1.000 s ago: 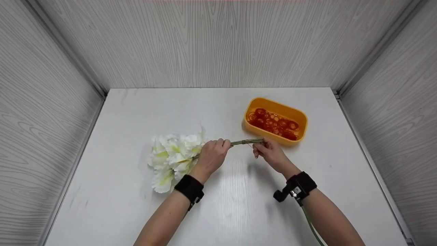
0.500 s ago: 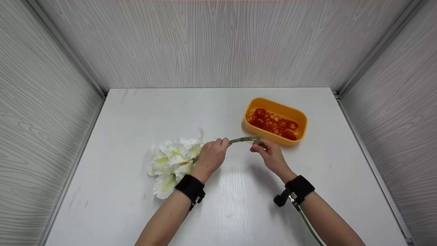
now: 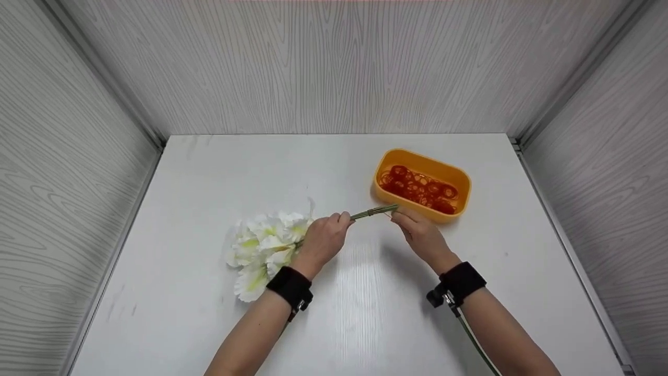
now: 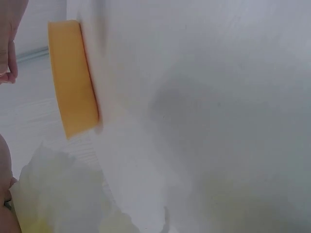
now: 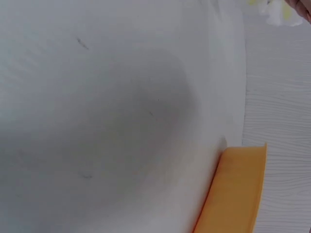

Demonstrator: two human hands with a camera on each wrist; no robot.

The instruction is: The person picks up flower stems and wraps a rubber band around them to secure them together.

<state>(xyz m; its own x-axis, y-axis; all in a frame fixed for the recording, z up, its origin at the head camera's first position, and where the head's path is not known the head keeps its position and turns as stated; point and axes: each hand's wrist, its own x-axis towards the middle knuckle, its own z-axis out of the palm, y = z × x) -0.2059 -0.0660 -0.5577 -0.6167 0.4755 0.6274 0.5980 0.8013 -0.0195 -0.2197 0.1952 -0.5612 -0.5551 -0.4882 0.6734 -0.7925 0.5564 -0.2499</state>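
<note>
In the head view my left hand [image 3: 324,239] grips the green stems [image 3: 371,211] of a bunch of white flowers [image 3: 255,250] with yellow-green centres. The blooms spread left of that hand, while the stem ends point right. A thin brownish band is wound round the stems, and from it a fine reddish strand, looking like a rubber band [image 3: 388,215], runs to my right hand [image 3: 424,239]. The right fingertips pinch this strand right at the stem ends. White petals [image 4: 63,189] fill the lower left of the left wrist view.
An orange rectangular container [image 3: 430,166] stands just beyond my right hand, holding several red-orange rubber bands [image 3: 417,189]. Its side wall [image 5: 233,194] shows in the right wrist view. The white table [image 3: 355,324] is bounded by pale wood-grain panels at the back and both sides.
The right hand has turned and its fingers have closed in at the stem ends, drawing the strand along. The stem ends have tilted slightly up and away; the left hand keeps its grip.
</note>
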